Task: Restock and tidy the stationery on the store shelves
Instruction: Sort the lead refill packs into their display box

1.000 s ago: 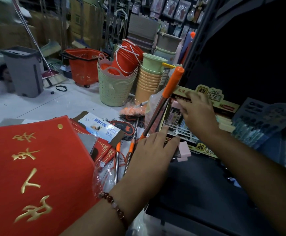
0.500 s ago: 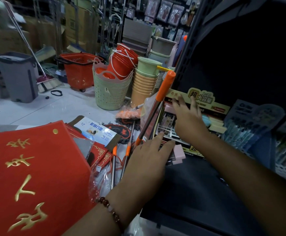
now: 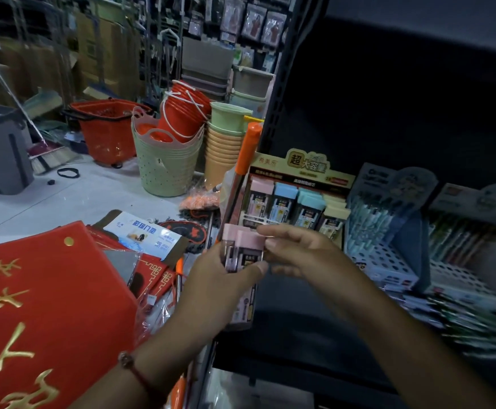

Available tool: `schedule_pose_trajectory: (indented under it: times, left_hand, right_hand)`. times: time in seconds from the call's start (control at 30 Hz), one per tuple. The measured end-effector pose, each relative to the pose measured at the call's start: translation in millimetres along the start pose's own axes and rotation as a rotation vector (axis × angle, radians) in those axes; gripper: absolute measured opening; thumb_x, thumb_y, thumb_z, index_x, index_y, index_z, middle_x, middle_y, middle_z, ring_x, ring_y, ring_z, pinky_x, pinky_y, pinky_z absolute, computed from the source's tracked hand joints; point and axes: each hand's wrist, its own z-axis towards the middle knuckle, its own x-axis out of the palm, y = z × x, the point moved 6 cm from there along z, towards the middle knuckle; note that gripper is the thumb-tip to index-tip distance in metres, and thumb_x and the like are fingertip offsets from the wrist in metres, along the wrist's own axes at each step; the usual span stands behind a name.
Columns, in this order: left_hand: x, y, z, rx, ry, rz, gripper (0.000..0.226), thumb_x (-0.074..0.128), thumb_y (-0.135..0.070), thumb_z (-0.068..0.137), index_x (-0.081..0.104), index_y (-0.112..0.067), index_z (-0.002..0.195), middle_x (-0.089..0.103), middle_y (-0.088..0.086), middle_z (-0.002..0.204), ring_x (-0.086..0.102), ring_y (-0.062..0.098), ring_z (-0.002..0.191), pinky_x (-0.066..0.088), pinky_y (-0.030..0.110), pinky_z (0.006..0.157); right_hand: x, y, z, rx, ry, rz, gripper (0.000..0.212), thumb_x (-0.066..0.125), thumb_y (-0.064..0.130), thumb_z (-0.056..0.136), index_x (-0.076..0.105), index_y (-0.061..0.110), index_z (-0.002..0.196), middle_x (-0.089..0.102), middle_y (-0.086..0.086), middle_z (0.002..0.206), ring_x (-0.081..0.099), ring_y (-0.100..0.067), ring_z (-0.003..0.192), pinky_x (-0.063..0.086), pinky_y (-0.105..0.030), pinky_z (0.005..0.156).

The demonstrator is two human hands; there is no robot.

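Your right hand (image 3: pixel 297 255) has come back out of the display box (image 3: pixel 299 184) where it lay a moment ago, and your left hand (image 3: pixel 226 278) has lifted off the shelf edge; the two now meet in front of you. Your left hand grips a small stack of pink-capped lead cases (image 3: pixel 242 246), thumb across the front, fingers curled behind. Your right hand pinches the pink cap of the front case from the right side, fingertips touching it.

The cases stand upright, long axis vertical, caps on top. The display box sits just beyond and slightly above your hands, on the dark shelf (image 3: pixel 299 326). Its front row holds upright cases with pink, blue, teal and cream caps, the pink ones in the leftmost column. So the slot you probably want lies straight ahead and a little left, nearer your right hand's reach.

An orange-handled pole (image 3: pixel 248 152) leans against the box's left edge. To the right stand pen racks (image 3: pixel 388 231). Left of your arms lie red banners with gold lettering (image 3: pixel 34 305) on the floor stock.
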Motion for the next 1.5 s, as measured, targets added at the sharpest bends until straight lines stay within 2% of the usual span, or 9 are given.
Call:
schedule_pose_trajectory:
  times: [0.27, 0.5, 0.57, 0.67, 0.9, 1.0, 1.17, 1.33, 1.5]
  left_hand:
    - [8.9, 1.5, -9.0, -0.009, 0.082, 0.067, 0.029, 0.077, -0.02, 0.08, 0.064, -0.032, 0.103, 0.073, -0.015, 0.09, 0.069, 0.002, 0.083, 0.051, 0.019, 0.069]
    - [2.6, 6.7, -6.4, -0.05, 0.075, 0.075, 0.008, 0.066, -0.037, 0.088, 0.067, -0.032, 0.094, 0.074, -0.009, 0.086, 0.072, 0.01, 0.079, 0.057, 0.036, 0.069]
    - [-1.9, 7.6, -4.7, -0.046, 0.038, 0.094, 0.012, 0.061, -0.04, 0.091, 0.066, -0.029, 0.091, 0.074, -0.011, 0.081, 0.071, 0.008, 0.074, 0.054, 0.027, 0.063]
    - [-7.9, 8.6, -3.4, -0.102, -0.031, 0.08, 0.026, 0.05, -0.047, 0.095, 0.062, -0.026, 0.088, 0.07, -0.001, 0.074, 0.068, 0.01, 0.062, 0.047, 0.019, 0.047]
    - [-11.4, 14.2, 2.9, -0.159, -0.1, 0.09, 0.041, 0.026, -0.054, 0.097, 0.057, -0.027, 0.098, 0.063, 0.003, 0.075, 0.058, 0.016, 0.06, 0.047, 0.031, 0.051]
    - [-11.5, 14.0, 5.7, -0.084, -0.103, 0.169, 0.032, 0.034, -0.057, 0.096, 0.057, -0.035, 0.1, 0.066, -0.003, 0.082, 0.063, 0.015, 0.076, 0.052, 0.037, 0.072]
    - [-8.3, 12.2, 7.9, 0.049, -0.044, 0.354, 0.034, 0.046, -0.048, 0.097, 0.053, -0.041, 0.13, 0.06, -0.025, 0.112, 0.052, -0.015, 0.1, 0.036, -0.001, 0.076]
    - [-11.5, 18.8, 10.3, 0.15, -0.023, 0.515, 0.04, 0.051, -0.043, 0.096, 0.051, -0.038, 0.136, 0.057, -0.019, 0.128, 0.05, 0.001, 0.119, 0.042, 0.028, 0.1]
    - [-14.9, 22.4, 13.8, 0.17, -0.042, 0.57, 0.042, 0.055, -0.04, 0.095, 0.053, -0.036, 0.136, 0.058, -0.015, 0.126, 0.05, 0.003, 0.116, 0.042, 0.029, 0.099]
  right_hand:
    - [4.6, -15.9, -2.1, 0.079, 0.008, 0.111, 0.025, 0.072, 0.017, 0.086, 0.069, 0.019, 0.111, 0.075, 0.002, 0.102, 0.071, -0.016, 0.096, 0.058, -0.026, 0.078]
    - [-9.7, -19.8, 0.1, 0.07, -0.011, 0.046, 0.013, 0.068, 0.022, 0.09, 0.075, 0.017, 0.099, 0.076, 0.001, 0.094, 0.071, -0.01, 0.087, 0.054, -0.023, 0.075]
    - [-15.4, -22.2, 1.9, 0.076, -0.032, 0.048, 0.012, 0.066, 0.023, 0.091, 0.074, 0.017, 0.098, 0.076, -0.001, 0.092, 0.07, -0.014, 0.086, 0.054, -0.028, 0.078]
    - [-26.4, -22.0, 5.0, 0.049, -0.109, 0.06, 0.01, 0.066, 0.021, 0.091, 0.074, 0.017, 0.095, 0.076, -0.002, 0.088, 0.067, -0.013, 0.079, 0.052, -0.027, 0.072]
    - [-59.8, -7.5, 16.4, -0.137, -0.411, -0.053, 0.02, 0.065, 0.019, 0.091, 0.067, 0.03, 0.109, 0.07, 0.009, 0.097, 0.068, -0.003, 0.08, 0.052, -0.019, 0.064]
    - [-68.7, 2.2, 21.3, -0.249, -0.544, -0.076, 0.022, 0.066, 0.017, 0.091, 0.063, 0.031, 0.108, 0.067, 0.012, 0.095, 0.066, 0.0, 0.074, 0.054, -0.022, 0.061]
    - [-68.3, 11.1, 36.6, -0.421, -0.647, -0.161, 0.022, 0.066, 0.015, 0.09, 0.064, 0.025, 0.109, 0.066, 0.01, 0.102, 0.065, 0.002, 0.081, 0.052, -0.012, 0.067]
    - [-58.7, 12.8, 55.3, -0.507, -0.651, -0.266, 0.025, 0.066, 0.014, 0.09, 0.068, 0.024, 0.112, 0.068, 0.011, 0.104, 0.064, 0.001, 0.093, 0.053, -0.019, 0.081]
    - [-53.6, 13.4, 70.8, -0.555, -0.665, -0.407, 0.024, 0.068, 0.016, 0.088, 0.071, 0.02, 0.112, 0.065, 0.011, 0.103, 0.058, 0.0, 0.096, 0.049, -0.019, 0.086]
